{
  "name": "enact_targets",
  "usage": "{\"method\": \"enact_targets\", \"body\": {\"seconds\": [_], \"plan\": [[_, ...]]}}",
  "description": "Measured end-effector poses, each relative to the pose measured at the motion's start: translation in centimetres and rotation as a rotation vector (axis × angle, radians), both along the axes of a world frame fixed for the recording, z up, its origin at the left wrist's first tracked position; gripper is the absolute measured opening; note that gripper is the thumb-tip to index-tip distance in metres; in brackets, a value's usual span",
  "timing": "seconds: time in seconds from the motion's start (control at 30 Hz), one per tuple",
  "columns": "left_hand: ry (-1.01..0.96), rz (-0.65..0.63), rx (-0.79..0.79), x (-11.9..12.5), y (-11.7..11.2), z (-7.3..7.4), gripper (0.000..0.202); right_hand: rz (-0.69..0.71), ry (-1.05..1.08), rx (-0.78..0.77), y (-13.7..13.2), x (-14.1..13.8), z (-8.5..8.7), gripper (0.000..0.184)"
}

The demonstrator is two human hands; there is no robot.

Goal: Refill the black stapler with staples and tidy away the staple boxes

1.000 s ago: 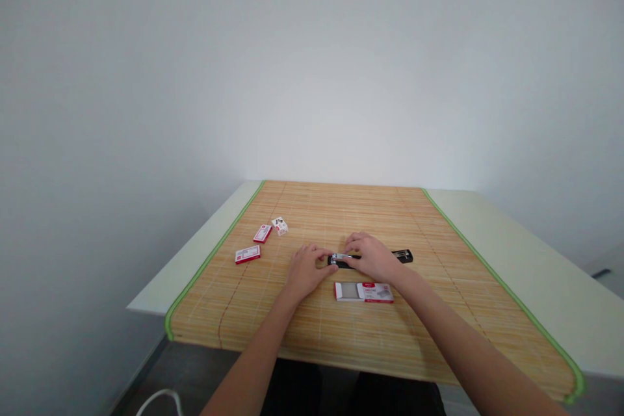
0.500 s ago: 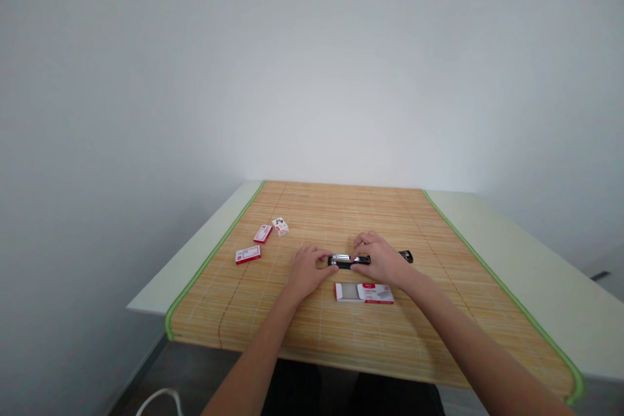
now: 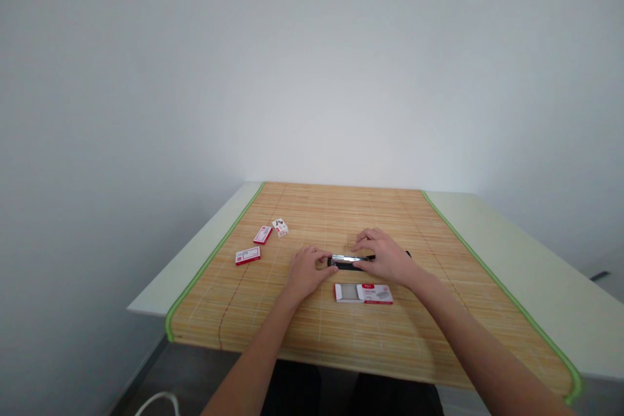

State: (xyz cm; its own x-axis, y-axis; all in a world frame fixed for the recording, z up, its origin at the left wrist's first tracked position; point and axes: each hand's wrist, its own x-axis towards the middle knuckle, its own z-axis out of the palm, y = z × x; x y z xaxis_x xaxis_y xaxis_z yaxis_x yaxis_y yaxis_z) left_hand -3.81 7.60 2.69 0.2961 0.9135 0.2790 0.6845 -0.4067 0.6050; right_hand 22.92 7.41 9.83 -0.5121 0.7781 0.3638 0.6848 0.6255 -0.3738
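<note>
A black stapler [image 3: 347, 266] lies on the bamboo mat, opened out so that its shiny metal staple channel [image 3: 344, 259] shows. At its left end my left hand [image 3: 306, 271] grips it between thumb and index finger. My right hand [image 3: 387, 257] is over its middle and right part, with thumb and fingers apart. The right thumb rests near the stapler's close side, while the index finger hovers on the far side. Most of the stapler's right part is hidden behind that hand. Nearer me is a red-and-white staple box [image 3: 377, 294], its grey inside showing at the left.
Two flat red-and-white boxes [image 3: 248, 255] and a small white box [image 3: 280, 227] with a picture on it sit on the left of the mat. The green-edged bamboo mat [image 3: 322, 208] covers the middle of a white table [image 3: 526, 253]. A wall stands behind.
My right hand has shifted slightly right along the stapler and its fingers have spread, baring more of the metal channel. My left hand has stayed at the stapler's left end.
</note>
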Motion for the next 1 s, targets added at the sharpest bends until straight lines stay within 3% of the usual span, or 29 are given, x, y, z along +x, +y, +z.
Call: {"method": "enact_targets", "body": {"seconds": [0.1,0.17,0.3,0.4,0.53,0.67,0.87,1.0], "plan": [[-0.011,0.002,0.008,0.0,0.0,-0.1,0.039,-0.117,0.117,-0.127,-0.2,4.7,0.7,0.048],[-0.013,0.004,0.011,0.0,0.0,-0.1,0.039,-0.206,0.240,-0.294,-0.7,8.0,0.5,0.059],[-0.002,0.005,0.012,0.0,-0.1,-0.1,0.038,-0.152,0.487,-0.638,-2.4,11.2,-1.0,0.063],[0.007,0.009,0.030,0.0,-0.1,-0.2,0.037,-0.108,0.627,-0.709,-3.2,10.7,-2.4,0.058],[0.022,-0.003,0.027,0.0,0.0,-0.2,0.036,-0.163,0.723,-0.620,-3.0,9.0,-3.2,0.059],[0.031,-0.010,0.025,0.0,-0.1,-0.1,0.037,-0.104,0.759,-0.522,-2.0,7.2,-2.4,0.054],[0.040,-0.011,0.035,0.0,-0.2,-0.1,0.038,-0.040,0.733,-0.525,-0.5,3.2,-0.7,0.056],[0.051,-0.003,0.031,0.1,-0.2,-0.1,0.038,0.015,0.600,-0.496,0.5,0.7,-0.4,0.042]]}}
